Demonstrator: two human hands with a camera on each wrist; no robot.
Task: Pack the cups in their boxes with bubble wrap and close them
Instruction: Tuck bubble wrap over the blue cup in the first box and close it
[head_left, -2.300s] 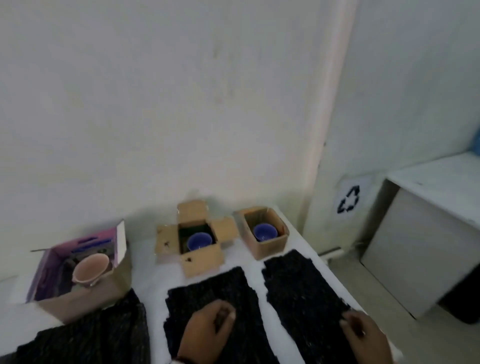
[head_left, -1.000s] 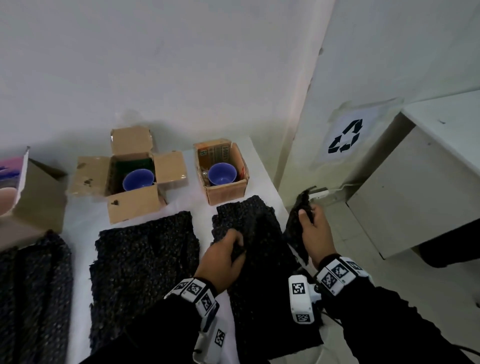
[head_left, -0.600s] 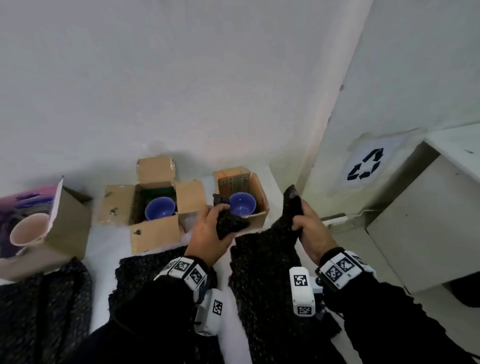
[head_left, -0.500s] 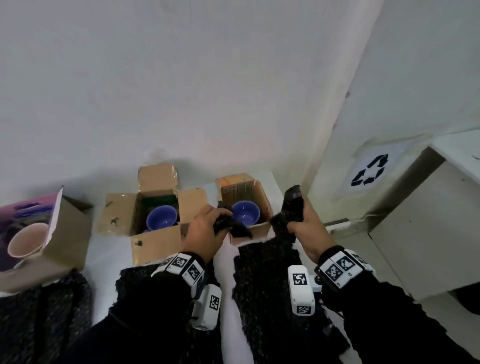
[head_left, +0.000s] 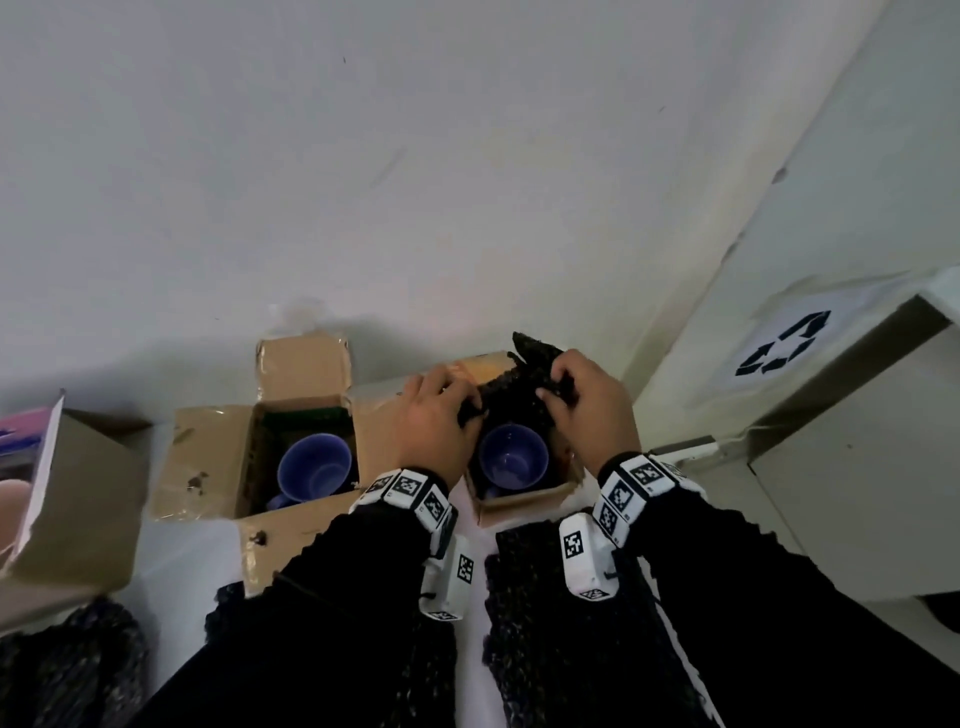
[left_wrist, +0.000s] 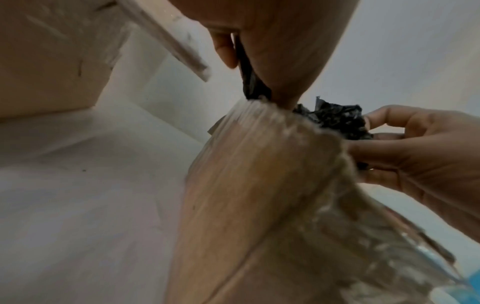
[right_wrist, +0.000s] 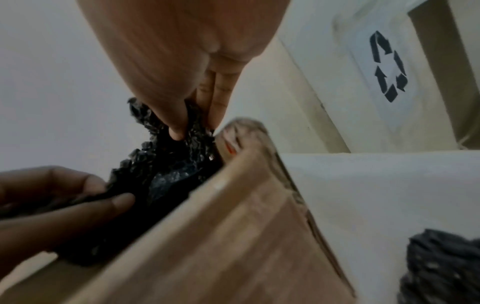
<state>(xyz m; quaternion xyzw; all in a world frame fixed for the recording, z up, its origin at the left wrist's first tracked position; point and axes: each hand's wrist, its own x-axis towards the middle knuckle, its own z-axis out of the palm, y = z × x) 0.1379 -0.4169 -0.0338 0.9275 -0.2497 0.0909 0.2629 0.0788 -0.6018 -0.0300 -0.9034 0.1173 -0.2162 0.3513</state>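
Note:
A small open cardboard box (head_left: 519, 506) at the table's back right holds a blue cup (head_left: 513, 457). Both hands hold a crumpled piece of black bubble wrap (head_left: 511, 400) over the box's far side, just beyond the cup. My left hand (head_left: 462, 410) pinches its left end and my right hand (head_left: 558, 387) pinches its right end. In the left wrist view the thumb and fingers clamp the wrap (left_wrist: 249, 82) above the box wall (left_wrist: 246, 205). In the right wrist view my fingertips (right_wrist: 179, 131) dig into the wrap (right_wrist: 166, 168) at the box rim (right_wrist: 233, 164).
A second box (head_left: 208, 467) with its flaps spread holds another blue cup (head_left: 313, 466) to the left. A larger box (head_left: 78, 509) stands at the far left. Black bubble wrap sheets (head_left: 550, 623) lie along the near table. A white cabinet (head_left: 857, 493) stands off the table's right edge.
Both hands have lifted the edge of the right-hand bubble wrap off the table and carried it forward over the right box. The wrap now bunches between them above the cup.

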